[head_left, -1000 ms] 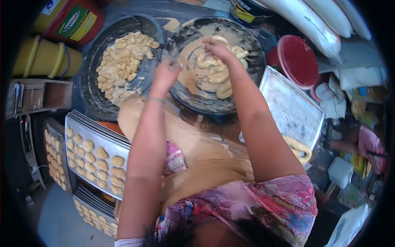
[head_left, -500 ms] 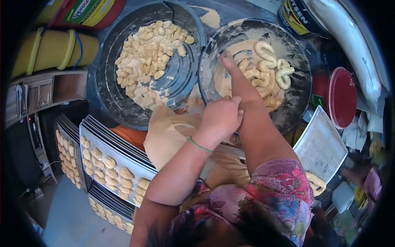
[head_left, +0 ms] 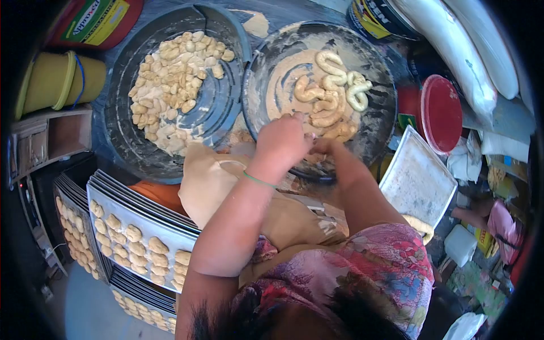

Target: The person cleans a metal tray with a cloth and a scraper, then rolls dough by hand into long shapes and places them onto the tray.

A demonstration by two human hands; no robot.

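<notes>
My left hand (head_left: 283, 137) is over the near rim of the right-hand basin (head_left: 381, 56), its fingers curled closed. Close beside it, at the same rim, my right hand (head_left: 324, 147) also has its fingers bent inward. Whatever they pinch, if anything, is hidden by the hands. Just beyond them, brown crumb-coated dough ropes (head_left: 324, 103) lie folded in the basin. Farther back, paler uncoated dough ropes (head_left: 358, 93) form loops. Tan crumbs (head_left: 277, 85) cover part of the basin floor.
A second basin (head_left: 122, 62) on the left holds many small dough pieces (head_left: 175, 73). Stacked trays (head_left: 139, 218) with shaped dough stand at lower left. A bare metal tray (head_left: 419, 178) leans at right, near a red-lidded bucket (head_left: 442, 113). Another person's arm (head_left: 473, 218) shows far right.
My right hand has drawn back from the basin's far left side to the near rim, beside my left hand. The view has shifted, moving the basins left. The front dough ropes now look more coated.
</notes>
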